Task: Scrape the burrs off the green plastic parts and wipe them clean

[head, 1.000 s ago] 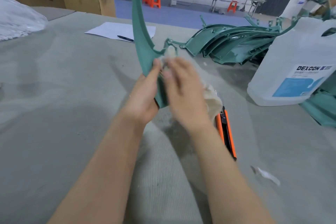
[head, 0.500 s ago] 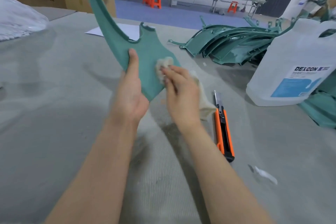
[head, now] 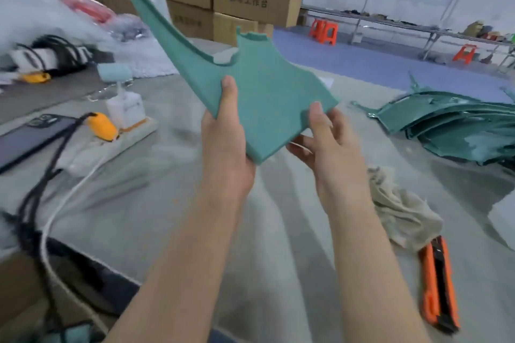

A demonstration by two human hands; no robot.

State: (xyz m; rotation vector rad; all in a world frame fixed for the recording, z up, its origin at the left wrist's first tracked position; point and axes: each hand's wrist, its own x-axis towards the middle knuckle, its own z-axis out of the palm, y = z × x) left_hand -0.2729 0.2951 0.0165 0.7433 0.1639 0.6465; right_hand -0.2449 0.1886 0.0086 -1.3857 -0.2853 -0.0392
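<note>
Holding the green part [head: 267,97] above the table [head: 172,203], left hand [head: 225,145] and right hand [head: 326,142] each pinch its wide matte end; its thin arm curves up-left. Rag [head: 401,209] and knife [head: 437,284] lie right, part stack [head: 457,128] beyond.

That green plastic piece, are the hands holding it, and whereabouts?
Yes. Both hands hold the green plastic part at its wide lower end: left hand on the left edge, right hand at the right corner.

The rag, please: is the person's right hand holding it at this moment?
No, the rag lies on the table beside the utility knife, while the right hand holds the green plastic part.
</note>
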